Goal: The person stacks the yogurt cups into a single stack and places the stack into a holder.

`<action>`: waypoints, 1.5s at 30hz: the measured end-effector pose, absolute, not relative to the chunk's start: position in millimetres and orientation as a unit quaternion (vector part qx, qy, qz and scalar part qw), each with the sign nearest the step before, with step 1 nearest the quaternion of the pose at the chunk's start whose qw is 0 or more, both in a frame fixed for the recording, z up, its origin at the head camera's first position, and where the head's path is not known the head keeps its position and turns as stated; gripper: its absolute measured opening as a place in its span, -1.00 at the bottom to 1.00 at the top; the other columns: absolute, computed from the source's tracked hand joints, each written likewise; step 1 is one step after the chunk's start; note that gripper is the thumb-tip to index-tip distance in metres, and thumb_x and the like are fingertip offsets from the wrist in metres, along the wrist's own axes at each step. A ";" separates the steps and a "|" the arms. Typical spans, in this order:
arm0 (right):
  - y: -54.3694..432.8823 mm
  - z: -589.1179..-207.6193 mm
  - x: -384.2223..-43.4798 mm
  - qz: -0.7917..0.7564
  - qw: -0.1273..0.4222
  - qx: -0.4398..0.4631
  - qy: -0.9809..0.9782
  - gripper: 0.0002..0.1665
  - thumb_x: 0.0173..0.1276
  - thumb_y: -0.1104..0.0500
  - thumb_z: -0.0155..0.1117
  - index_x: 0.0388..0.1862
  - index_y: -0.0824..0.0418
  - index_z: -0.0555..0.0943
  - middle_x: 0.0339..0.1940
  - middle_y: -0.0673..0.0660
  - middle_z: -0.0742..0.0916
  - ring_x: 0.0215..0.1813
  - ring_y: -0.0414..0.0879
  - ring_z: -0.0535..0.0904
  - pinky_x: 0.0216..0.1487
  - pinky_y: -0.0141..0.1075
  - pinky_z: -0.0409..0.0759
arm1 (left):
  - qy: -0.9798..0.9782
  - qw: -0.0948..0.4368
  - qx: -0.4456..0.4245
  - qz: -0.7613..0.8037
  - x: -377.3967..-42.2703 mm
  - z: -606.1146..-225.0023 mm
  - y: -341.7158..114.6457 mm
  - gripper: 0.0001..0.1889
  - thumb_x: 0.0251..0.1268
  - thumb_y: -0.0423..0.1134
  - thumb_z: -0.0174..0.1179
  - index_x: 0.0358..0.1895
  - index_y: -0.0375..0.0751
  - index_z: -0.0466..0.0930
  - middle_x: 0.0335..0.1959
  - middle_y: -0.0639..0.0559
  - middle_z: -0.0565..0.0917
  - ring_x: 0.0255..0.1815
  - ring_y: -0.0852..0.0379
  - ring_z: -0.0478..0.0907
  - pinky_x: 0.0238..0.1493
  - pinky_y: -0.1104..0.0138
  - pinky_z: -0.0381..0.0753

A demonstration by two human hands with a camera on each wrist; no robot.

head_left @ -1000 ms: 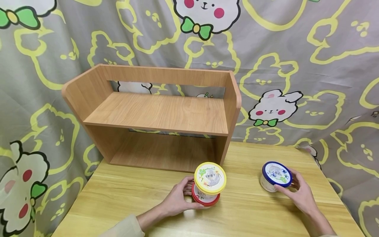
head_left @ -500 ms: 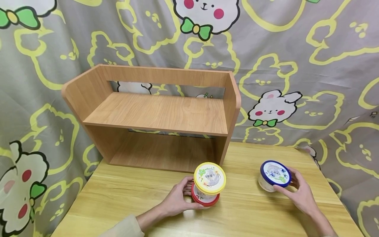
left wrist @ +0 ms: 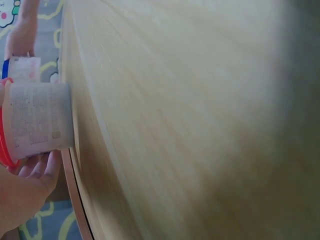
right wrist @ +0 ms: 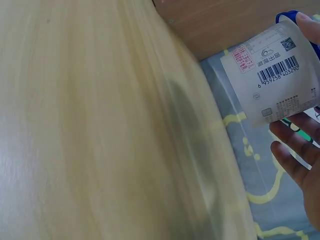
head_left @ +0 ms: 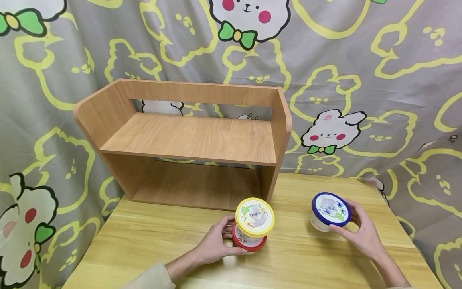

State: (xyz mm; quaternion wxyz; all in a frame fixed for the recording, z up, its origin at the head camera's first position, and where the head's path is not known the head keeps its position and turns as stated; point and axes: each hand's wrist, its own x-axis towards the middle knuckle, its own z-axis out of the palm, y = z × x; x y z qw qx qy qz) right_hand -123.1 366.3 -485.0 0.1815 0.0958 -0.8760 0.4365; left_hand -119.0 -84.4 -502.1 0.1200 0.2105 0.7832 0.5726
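Note:
A tub with a yellow lid (head_left: 254,217) stands stacked on a tub with a red lid (head_left: 249,242), near the front right corner of the shelf unit. My left hand (head_left: 216,244) grips the red-lidded tub from the left, thumb in front and fingers behind. In the left wrist view, that red-lidded tub (left wrist: 40,120) rests upright on the table. My right hand (head_left: 362,233) holds a third tub, with a blue lid (head_left: 331,208), by its right side. The right wrist view shows this tub (right wrist: 275,75) raised off the table and tilted, its barcode label facing the camera.
A two-tier wooden shelf unit (head_left: 191,138) stands at the back left of the wooden table (head_left: 288,265). Its right side panel (head_left: 279,128) rises just behind the stacked tubs. A grey curtain (head_left: 379,96) with cartoon animals hangs behind and along both sides.
My right hand has carried the blue-lidded tub a little to the left and upward, towards the stack. The left hand and the two stacked tubs have stayed in place.

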 end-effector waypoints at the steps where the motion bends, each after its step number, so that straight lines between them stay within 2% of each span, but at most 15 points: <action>1: 365.0 -483.3 -123.1 0.437 0.182 0.098 -0.875 0.07 0.01 0.42 0.67 0.51 0.36 0.36 0.18 -0.52 0.56 0.11 -0.60 0.50 0.10 -0.79 0.42 | 0.783 0.120 0.211 0.573 -119.1 -502.2 -84.2 -0.06 0.04 -0.12 0.67 0.49 -0.16 0.34 0.28 -0.04 0.64 0.17 0.27 0.68 0.30 0.41 0.68; 32: 322.9 -436.0 -131.7 0.448 0.186 0.185 -0.855 0.13 -0.16 0.48 0.70 0.48 0.32 0.42 0.26 -0.42 0.59 0.22 -0.52 0.53 0.20 -0.76 0.42 | 0.780 0.130 0.209 0.576 -119.8 -502.9 -85.4 -0.09 0.08 -0.13 0.65 0.48 -0.16 0.33 0.31 -0.06 0.63 0.17 0.26 0.68 0.25 0.45 0.68; 40: 306.7 -419.7 -133.3 0.457 0.168 0.197 -0.851 0.09 -0.04 0.48 0.65 0.52 0.27 0.39 0.30 -0.42 0.59 0.28 -0.52 0.52 0.23 -0.75 0.42 | 0.784 0.117 0.205 0.574 -119.5 -502.2 -85.4 -0.07 0.04 -0.18 0.67 0.47 -0.26 0.34 0.26 -0.15 0.64 0.15 0.24 0.67 0.26 0.42 0.70; 45: 298.7 -409.5 -133.1 0.466 0.162 0.218 -0.842 0.11 -0.06 0.49 0.63 0.53 0.27 0.38 0.32 -0.36 0.60 0.29 -0.48 0.52 0.24 -0.73 0.44 | 0.785 0.116 0.210 0.571 -120.0 -502.8 -84.7 -0.06 0.03 -0.17 0.67 0.48 -0.26 0.33 0.26 -0.14 0.64 0.15 0.26 0.67 0.28 0.42 0.69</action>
